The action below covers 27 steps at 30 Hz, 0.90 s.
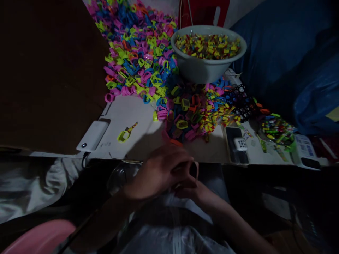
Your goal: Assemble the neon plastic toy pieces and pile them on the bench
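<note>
the left hand and right hand are held together just below the tabletop edge, fingers curled around a small dark piece; how tightly it is pinched cannot be told. a heap of coloured plastic parts and a filled grey bowl are seen beyond.

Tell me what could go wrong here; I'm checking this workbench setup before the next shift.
The left hand and right hand work in deep shadow below the table edge, so a small piece could drop unseen. The heaped plastic rings may slide off. The lone yellow piece could get lost.
</note>
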### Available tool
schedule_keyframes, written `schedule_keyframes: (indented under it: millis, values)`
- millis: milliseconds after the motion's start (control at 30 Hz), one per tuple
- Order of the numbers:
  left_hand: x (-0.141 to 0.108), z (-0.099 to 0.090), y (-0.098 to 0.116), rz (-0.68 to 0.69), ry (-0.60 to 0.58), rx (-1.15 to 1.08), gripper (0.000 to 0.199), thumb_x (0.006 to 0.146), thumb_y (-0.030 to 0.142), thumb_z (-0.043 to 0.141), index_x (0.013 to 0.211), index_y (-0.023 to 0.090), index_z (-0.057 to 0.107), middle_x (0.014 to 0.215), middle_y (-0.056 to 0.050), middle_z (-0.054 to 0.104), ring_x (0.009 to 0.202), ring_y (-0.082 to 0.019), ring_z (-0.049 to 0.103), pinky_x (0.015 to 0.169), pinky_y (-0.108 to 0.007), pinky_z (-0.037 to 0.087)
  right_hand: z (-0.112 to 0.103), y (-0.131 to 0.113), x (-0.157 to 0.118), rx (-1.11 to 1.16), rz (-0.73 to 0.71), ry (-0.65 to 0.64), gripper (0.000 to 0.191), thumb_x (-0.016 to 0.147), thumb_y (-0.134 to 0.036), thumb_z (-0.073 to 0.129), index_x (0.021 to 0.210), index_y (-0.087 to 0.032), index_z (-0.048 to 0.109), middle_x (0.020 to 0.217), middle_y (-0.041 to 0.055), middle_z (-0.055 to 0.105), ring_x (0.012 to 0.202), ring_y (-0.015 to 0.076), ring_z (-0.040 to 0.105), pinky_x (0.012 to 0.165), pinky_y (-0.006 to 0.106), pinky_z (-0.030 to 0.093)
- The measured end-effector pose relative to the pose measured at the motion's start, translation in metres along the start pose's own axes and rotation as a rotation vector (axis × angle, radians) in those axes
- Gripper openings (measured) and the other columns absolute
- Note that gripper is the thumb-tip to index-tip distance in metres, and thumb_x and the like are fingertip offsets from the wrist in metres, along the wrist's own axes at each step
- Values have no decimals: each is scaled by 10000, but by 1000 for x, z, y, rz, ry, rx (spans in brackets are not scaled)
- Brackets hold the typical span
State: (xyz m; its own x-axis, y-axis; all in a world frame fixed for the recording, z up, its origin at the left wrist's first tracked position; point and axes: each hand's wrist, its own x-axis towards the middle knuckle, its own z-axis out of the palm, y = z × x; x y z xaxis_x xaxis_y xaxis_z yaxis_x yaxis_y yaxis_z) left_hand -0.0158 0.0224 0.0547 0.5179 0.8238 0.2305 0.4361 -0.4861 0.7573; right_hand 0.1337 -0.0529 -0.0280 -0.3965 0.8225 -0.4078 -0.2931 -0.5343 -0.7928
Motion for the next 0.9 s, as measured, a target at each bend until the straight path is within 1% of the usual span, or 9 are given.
schedule_keyframes:
  millis: [100,167,233,267,333,433,567,733,900]
  values:
    - [4,7,-1,-224,117,52,80,803,199,612,781,198,689,788,-11,713,739,-129,643,742,-212,496,-11,-13,-1,-5,-152,-19,452,712,-242,727,1113,-244,520,1043,12,571,913,147,541,774,256,446]
    - [2,13,-3,-354,106,0,88,792,197,604,748,181,678,735,-4,700,678,-123,626,672,-201,481,-10,-14,-1,-106,-279,58,656,690,-259,780,1250,-267,438,1215,49,515,1050,176,509,882,302,432]
    - [0,16,-7,-452,76,-94,104,794,210,594,755,167,680,727,-8,698,674,-128,626,644,-200,471,-5,-12,2,-177,-337,149,780,676,-268,805,1323,-276,370,1264,69,494,1099,194,499,920,329,427]
    - [-1,18,-10,-490,61,-151,113,797,227,596,763,161,683,733,-13,701,687,-133,631,643,-202,470,-3,-11,5,-169,-359,201,742,700,-285,791,1316,-270,377,1246,70,512,1091,192,511,921,333,430]
    - [-4,20,-16,-559,39,-274,148,803,273,608,778,148,683,750,-24,706,710,-141,636,645,-206,471,1,-10,10,-98,-386,306,498,788,-328,715,1213,-244,470,1149,55,572,1025,170,547,903,315,439]
    - [-8,26,-24,-655,25,-453,213,785,341,649,781,130,675,744,-34,704,689,-137,626,632,-208,472,-1,-12,16,-3,-375,374,231,842,-370,655,983,-198,592,872,2,611,809,120,557,767,242,455]
    - [-18,38,-28,-714,40,-651,210,786,338,661,832,133,674,803,-46,724,700,-127,637,661,-208,494,-5,-10,22,114,-299,379,252,812,-408,690,876,-178,610,717,-33,575,638,86,493,602,196,404]
    - [-30,51,-29,-692,41,-664,185,803,319,653,842,140,679,785,-30,720,719,-122,648,675,-191,500,-7,-4,26,210,-236,435,305,783,-454,709,846,-178,599,686,-34,569,609,90,483,582,200,387]
    - [-33,56,-37,-683,62,-762,236,779,371,681,827,140,678,809,-39,729,763,-151,670,703,-214,520,-10,-5,26,117,-261,419,365,809,-471,674,643,-174,539,604,-39,492,591,89,424,586,207,357]
